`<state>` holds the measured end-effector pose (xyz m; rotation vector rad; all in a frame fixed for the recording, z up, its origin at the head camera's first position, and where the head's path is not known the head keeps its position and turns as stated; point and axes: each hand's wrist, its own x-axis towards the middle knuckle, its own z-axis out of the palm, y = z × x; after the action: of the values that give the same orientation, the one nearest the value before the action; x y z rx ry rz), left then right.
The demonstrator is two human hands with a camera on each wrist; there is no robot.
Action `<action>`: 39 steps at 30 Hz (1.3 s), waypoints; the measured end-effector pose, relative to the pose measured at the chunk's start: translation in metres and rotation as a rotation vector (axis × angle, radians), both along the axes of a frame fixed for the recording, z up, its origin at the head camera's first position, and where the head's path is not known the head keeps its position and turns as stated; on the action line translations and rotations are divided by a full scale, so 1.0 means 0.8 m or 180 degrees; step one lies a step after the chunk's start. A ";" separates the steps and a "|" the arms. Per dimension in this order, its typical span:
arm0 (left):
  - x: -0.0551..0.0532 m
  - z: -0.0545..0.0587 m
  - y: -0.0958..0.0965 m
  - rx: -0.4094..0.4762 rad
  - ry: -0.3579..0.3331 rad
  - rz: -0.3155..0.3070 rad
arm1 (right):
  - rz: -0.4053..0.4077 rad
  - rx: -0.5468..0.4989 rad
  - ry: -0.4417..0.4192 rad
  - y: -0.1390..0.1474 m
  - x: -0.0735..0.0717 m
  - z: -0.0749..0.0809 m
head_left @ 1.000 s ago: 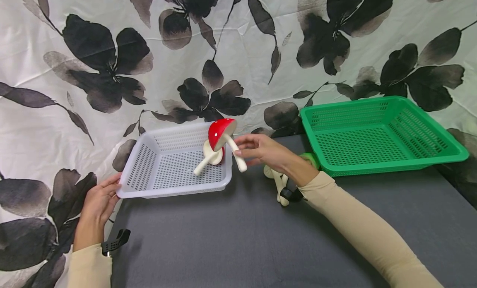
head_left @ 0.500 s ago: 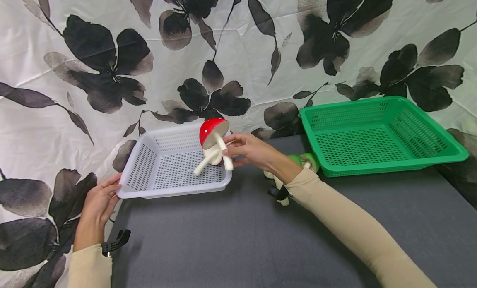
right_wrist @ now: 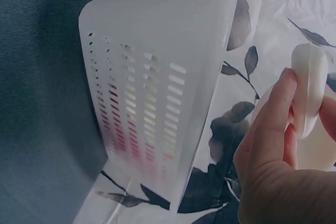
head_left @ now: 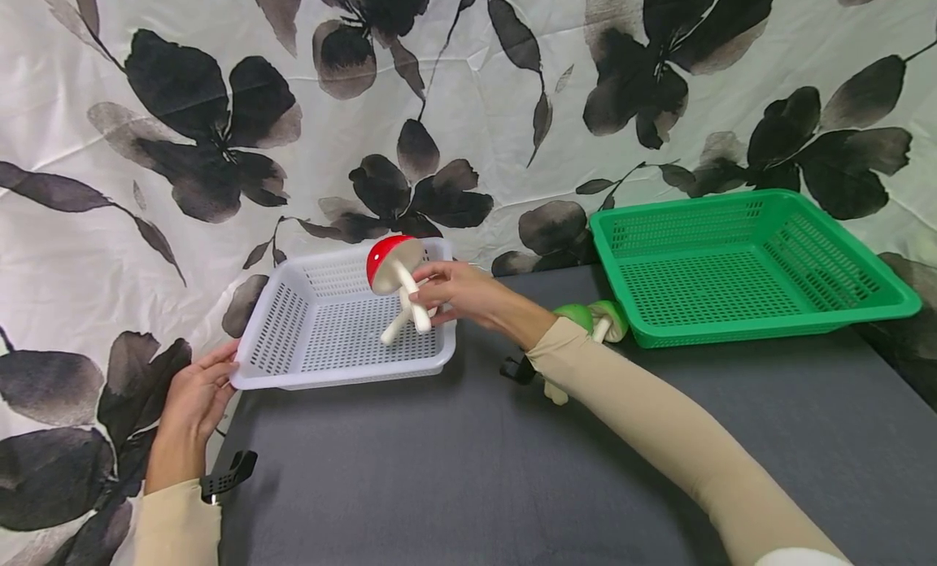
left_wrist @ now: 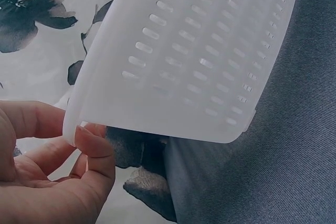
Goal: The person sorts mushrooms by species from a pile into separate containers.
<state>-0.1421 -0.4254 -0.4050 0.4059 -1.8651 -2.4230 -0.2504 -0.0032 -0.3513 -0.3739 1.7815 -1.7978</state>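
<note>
My right hand pinches the white stem of a red-capped toy mushroom above the right part of the white basket. In the right wrist view the pale stem stands between thumb and fingers. A second toy mushroom lies in the basket beneath, its cap mostly hidden; red shows through the slots in the right wrist view. My left hand holds the basket's left front corner, and in the left wrist view its thumb and fingers pinch the rim.
A green basket stands at the right back. Beside it lie green-capped toy mushrooms, partly hidden by the right forearm. A grey cloth covers the table, and a floral curtain hangs behind.
My right hand has carried the red-capped mushroom leftward, from beside the white basket's right edge to over its inside. The left hand stays at the basket's corner.
</note>
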 end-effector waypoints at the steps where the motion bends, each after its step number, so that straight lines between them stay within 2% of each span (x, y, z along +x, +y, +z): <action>1: 0.000 0.000 0.000 -0.0003 -0.0003 0.0005 | 0.0007 0.0019 -0.0010 -0.005 -0.001 0.000; 10: 0.000 0.001 0.000 -0.0056 -0.0019 0.0039 | 0.0114 -0.0002 -0.0167 -0.039 -0.007 0.002; 19: -0.001 -0.002 -0.001 -0.0038 0.0025 0.0014 | 0.0147 0.0063 -0.0176 -0.063 -0.009 0.002; 27: 0.000 -0.002 -0.001 -0.0073 0.0035 -0.0005 | 0.0043 0.0238 -0.0201 -0.081 -0.013 0.003; 39: 0.001 -0.004 -0.002 -0.0124 0.0093 -0.0031 | -0.0143 0.0266 -0.0155 -0.108 -0.012 0.002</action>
<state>-0.1412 -0.4268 -0.4079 0.3578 -1.9036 -2.3812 -0.2602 -0.0897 -0.3498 -0.2567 1.8375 -1.7413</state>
